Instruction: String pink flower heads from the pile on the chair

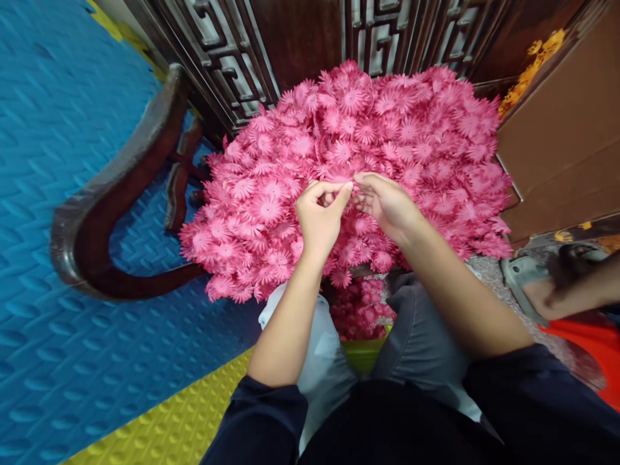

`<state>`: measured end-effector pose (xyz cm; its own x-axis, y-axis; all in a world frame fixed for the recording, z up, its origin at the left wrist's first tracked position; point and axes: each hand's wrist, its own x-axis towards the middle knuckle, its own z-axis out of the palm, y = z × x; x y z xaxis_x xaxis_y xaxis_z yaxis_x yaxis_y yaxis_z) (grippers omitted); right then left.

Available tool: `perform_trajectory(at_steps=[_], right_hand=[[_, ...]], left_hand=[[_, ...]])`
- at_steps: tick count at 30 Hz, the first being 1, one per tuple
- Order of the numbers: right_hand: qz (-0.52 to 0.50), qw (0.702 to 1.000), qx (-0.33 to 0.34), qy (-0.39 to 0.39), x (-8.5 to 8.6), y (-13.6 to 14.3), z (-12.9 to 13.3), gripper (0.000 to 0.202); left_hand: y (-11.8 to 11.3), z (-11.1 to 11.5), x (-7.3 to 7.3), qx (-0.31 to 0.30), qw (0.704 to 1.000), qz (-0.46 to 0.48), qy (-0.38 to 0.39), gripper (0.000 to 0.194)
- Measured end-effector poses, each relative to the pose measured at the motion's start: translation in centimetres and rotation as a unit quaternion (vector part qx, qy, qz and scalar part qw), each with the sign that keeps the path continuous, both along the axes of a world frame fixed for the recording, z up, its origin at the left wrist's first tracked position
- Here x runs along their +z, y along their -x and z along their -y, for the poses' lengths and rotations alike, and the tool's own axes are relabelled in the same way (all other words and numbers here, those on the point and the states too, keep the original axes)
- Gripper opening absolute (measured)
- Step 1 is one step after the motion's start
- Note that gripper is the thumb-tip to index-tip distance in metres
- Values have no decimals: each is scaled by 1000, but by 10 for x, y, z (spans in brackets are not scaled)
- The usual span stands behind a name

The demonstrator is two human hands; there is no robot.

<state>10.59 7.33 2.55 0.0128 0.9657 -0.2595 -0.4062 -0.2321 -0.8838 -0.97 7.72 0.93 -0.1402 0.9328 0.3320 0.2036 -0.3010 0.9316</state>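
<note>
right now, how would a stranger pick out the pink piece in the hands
Find the big mound of pink flowers in front of the dark wooden panel. Near the mound's middle, the left hand and right hand nearly meet. The pink piece is at their fingertips, set apart from similarly coloured neighbours because it is pinched there, above the mound.

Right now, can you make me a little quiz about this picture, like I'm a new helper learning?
1. True or false: the left hand and the right hand are far apart.
2. Which colour is the mat around the curved dark wooden piece?
A) white
B) blue
C) purple
3. Fill the gap: besides the big heap of pink flowers, more pink ones show lower down, between the person's two ____.

Key: 1. False, they are close together. 2. B. 3. Legs.
</note>
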Motion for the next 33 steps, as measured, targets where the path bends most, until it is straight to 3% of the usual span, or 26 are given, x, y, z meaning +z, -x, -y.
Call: perform_trajectory(at_steps=[4, 10, 17, 20, 26, 33], right_hand=[[-7, 1000, -3, 11, -1, -3, -3, 14], [-10, 1000, -8, 23, -2, -3, -5, 17], [26, 997, -10, -73, 4, 5, 4, 18], [50, 993, -11, -111, 4, 7, 5, 24], [76, 994, -30, -76, 1, 3, 1, 21], [85, 993, -43, -70, 0, 0, -1, 17]], left_hand=[[2, -3, -5, -64, 997, 30, 14, 13], [5, -6, -4, -94, 995, 29, 27, 15], [3, -1, 3, 19, 1000, -7, -9, 14], [3, -1, 3, 30, 999, 22, 10, 12], [6, -4, 0, -29, 996, 79, 31, 6], [9, -6, -2, -82, 995, 51, 26, 12]])
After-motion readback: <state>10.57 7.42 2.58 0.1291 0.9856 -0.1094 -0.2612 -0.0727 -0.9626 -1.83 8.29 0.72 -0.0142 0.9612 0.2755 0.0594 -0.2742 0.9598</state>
